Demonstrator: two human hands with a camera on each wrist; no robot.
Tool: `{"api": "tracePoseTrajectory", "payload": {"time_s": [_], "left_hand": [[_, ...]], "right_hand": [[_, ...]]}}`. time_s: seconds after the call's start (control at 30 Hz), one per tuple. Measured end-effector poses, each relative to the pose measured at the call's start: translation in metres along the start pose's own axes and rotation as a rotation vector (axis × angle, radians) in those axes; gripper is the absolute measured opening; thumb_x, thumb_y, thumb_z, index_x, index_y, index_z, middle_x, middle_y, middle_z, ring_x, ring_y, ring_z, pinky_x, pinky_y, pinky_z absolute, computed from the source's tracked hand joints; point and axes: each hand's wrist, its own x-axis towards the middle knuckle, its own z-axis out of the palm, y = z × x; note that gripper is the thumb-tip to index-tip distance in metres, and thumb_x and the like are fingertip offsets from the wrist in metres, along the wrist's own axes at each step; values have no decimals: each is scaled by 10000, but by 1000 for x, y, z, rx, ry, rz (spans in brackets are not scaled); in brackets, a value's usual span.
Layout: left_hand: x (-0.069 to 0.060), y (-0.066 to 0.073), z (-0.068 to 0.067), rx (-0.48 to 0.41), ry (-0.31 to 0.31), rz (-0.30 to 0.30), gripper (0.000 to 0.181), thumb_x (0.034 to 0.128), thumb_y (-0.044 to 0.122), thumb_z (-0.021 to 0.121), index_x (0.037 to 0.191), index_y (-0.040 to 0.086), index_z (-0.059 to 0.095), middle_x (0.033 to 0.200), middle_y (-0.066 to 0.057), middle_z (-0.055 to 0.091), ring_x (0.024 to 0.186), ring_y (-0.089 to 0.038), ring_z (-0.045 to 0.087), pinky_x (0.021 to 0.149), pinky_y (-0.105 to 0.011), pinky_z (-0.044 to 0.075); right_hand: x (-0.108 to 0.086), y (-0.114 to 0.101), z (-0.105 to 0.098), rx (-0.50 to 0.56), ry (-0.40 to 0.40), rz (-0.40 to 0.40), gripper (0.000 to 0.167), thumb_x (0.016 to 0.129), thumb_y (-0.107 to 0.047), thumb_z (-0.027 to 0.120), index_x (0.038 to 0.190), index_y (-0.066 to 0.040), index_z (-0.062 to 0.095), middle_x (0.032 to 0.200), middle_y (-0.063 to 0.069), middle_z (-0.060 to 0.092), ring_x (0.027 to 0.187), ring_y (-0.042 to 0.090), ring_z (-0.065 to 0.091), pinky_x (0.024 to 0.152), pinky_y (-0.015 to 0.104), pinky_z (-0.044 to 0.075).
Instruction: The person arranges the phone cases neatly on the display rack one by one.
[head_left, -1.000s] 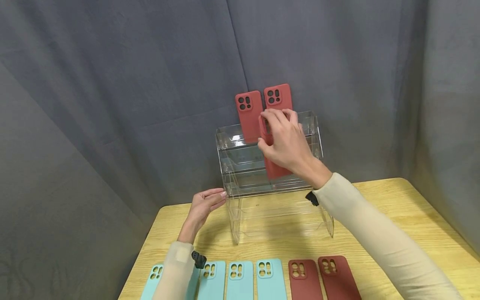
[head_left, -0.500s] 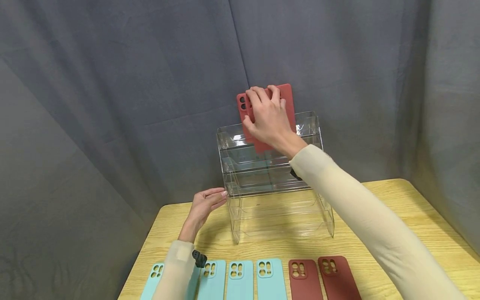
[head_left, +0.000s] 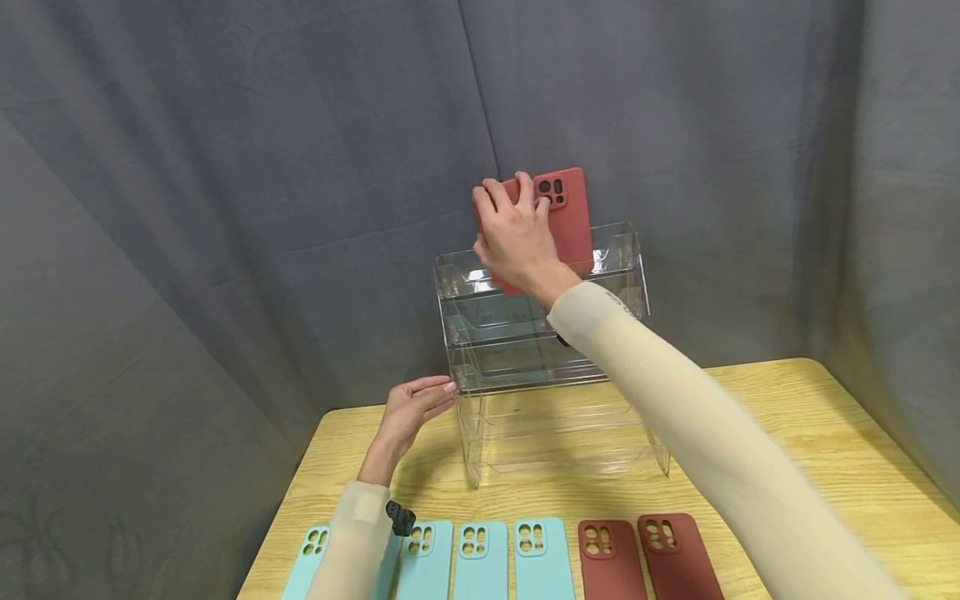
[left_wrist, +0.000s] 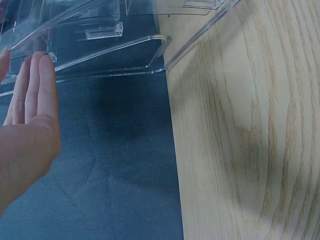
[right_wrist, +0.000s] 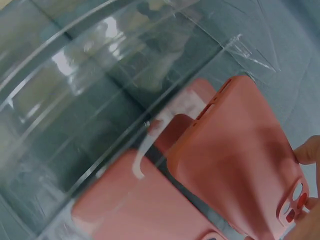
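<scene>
Phone case (right_wrist: 232, 155) held by right fingers (head_left: 497, 195).

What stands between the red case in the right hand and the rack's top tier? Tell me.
Perhaps the clear front lip: it runs close to the lower end of the held red case, and whether that clears it, I can't tell. Another standing case is behind the held one; nothing else visible blocks it.
</scene>
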Motion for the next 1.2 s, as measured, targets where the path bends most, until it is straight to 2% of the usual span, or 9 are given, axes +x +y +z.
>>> {"api": "tracePoseTrajectory", "payload": {"time_s": [0.3,0.63,1.0,1.2], "left_hand": [[-1,-1,1,-14,-5,-3,379,976,97,754,1308,-65,669,1150,-99,800,1128,-267,769,1062,-403,615],[0,-3,2,-7,6,0,365,971,94,759,1293,-59,680,1132,-95,804,1046,-185,788,1003,-346,644],[-1,-2,6,-9,0,5,365,969,93,759,1290,-64,682,1137,-102,802,1040,-185,788,1048,-408,622],[0,-4,8,17,7,-3,366,968,118,769,1291,-37,692,1186,-135,787,1093,-220,780,1036,-388,630]], "right_hand": [[-13,-3,23,-36,26,45,583,954,-231,698,1486,-67,526,1542,147,537,1447,543,386,905,668,505],[-30,-6,43,-67,56,84,598,958,-244,728,1490,-57,530,1532,173,543,1431,557,401,868,662,507],[-45,-12,55,-90,45,96,589,943,-257,744,1461,-59,545,1521,167,549,1416,542,419,859,653,520],[-53,-9,61,-105,17,106,574,961,-257,721,1470,-66,537,1518,170,535,1419,543,415,857,650,523]]}}
